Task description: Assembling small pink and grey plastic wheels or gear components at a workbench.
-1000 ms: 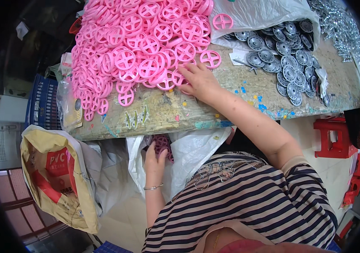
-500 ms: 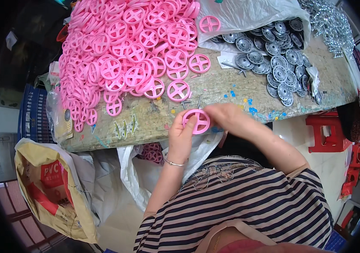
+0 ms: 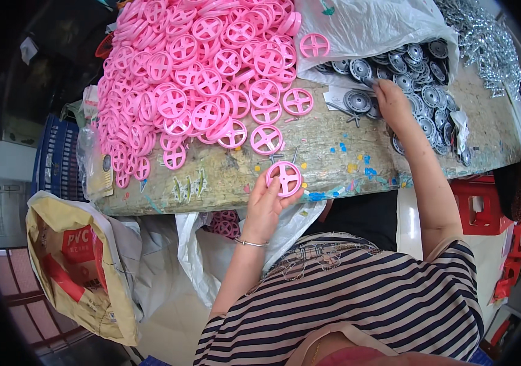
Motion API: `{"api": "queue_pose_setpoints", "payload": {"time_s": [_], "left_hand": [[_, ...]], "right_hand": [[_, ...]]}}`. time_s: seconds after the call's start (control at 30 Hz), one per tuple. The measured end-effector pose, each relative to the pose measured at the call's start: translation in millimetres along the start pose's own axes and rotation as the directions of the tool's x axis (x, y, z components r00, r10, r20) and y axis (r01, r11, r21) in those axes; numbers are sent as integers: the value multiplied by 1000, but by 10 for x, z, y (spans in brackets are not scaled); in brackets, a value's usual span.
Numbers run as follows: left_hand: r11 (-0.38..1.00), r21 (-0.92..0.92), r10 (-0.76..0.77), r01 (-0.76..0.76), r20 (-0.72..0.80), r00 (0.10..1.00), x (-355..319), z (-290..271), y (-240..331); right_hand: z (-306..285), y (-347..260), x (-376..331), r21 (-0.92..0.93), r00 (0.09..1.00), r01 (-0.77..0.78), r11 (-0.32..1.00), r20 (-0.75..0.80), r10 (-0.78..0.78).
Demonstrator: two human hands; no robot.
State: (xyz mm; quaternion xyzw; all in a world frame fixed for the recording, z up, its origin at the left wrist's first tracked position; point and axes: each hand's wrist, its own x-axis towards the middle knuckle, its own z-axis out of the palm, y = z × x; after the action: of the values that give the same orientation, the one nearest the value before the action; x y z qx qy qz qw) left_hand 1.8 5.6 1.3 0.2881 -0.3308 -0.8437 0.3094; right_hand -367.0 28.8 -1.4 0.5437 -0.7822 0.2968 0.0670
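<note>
A pink four-spoked wheel rests in my left hand, gripped between thumb and fingers just over the table's near edge. My right hand reaches out to the dark grey round discs. Its fingertips are pinched on a grey disc, blurred and seen edge-on. A few thin grey pins lie beside a small white paper, left of that hand. More pins lie just beyond the held wheel.
A large heap of pink wheels covers the table's left part. A white plastic bag lies open over grey discs at the back. Silver tinsel is at far right. An open yellow sack stands lower left; a red stool stands right.
My right hand has moved from beside the held wheel, away and right to the grey discs. My left hand still holds the pink wheel in nearly the same place. The view has shifted slightly.
</note>
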Motion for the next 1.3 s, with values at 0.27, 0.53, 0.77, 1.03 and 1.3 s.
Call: {"api": "queue_pose_setpoints", "payload": {"time_s": [0.27, 0.53, 0.77, 1.03, 1.3], "left_hand": [[991, 69, 122, -116, -83, 989, 26, 163, 28], [987, 61, 149, -148, -8, 989, -95, 122, 89], [964, 197, 171, -178, 50, 984, -147, 48, 81], [835, 493, 229, -243, 89, 969, -203, 28, 46], [675, 694, 421, -249, -86, 903, -449, -289, 15]], "right_hand": [[-40, -1726, -719, 683, 954, -105, 723, 275, -121], [-4, -1928, -786, 738, 900, -275, 616, 422, -104], [7, -1936, -924, 683, 749, -541, 491, 657, -89], [71, -1949, -969, 685, 768, -477, 550, 630, -118], [230, -2035, -948, 699, 827, -307, 646, 532, -181]]}}
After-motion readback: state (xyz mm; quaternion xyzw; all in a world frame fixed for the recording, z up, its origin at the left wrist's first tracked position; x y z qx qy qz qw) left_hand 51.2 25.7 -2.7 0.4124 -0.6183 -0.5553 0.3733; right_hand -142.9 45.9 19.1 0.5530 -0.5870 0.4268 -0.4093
